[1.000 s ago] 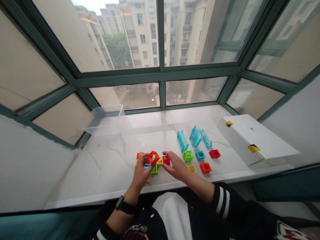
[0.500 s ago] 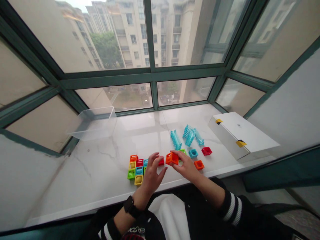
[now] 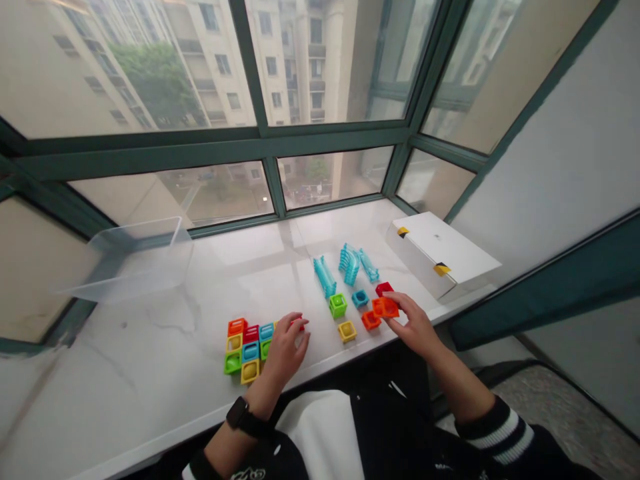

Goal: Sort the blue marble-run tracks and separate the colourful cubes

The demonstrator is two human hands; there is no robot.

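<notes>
My right hand [image 3: 415,327] pinches an orange toy block [image 3: 385,307] between thumb and fingers, just above a second orange block [image 3: 371,321] and in front of a red block [image 3: 384,289]. My left hand [image 3: 287,350] is open, with its thumb and fingers apart, over the right side of a joined group of coloured blocks [image 3: 251,351]. A red block [image 3: 299,325] shows partly behind its fingertips; whether they touch it is hidden. Between my hands stand a green block [image 3: 338,305], a yellow block [image 3: 347,331] and a blue block [image 3: 360,298].
Behind the loose blocks lie translucent blue track pieces, one straight [image 3: 325,276] and one curved [image 3: 349,264]. A clear plastic bin [image 3: 135,267] stands at the left by the window. On the right is a white box [image 3: 445,250] with yellow-black tabs. The counter's front edge runs before me.
My right hand has carried the orange block rightward, away from my left hand, uncovering the green and yellow blocks. The view has turned to the right. My left hand stays by the joined blocks.
</notes>
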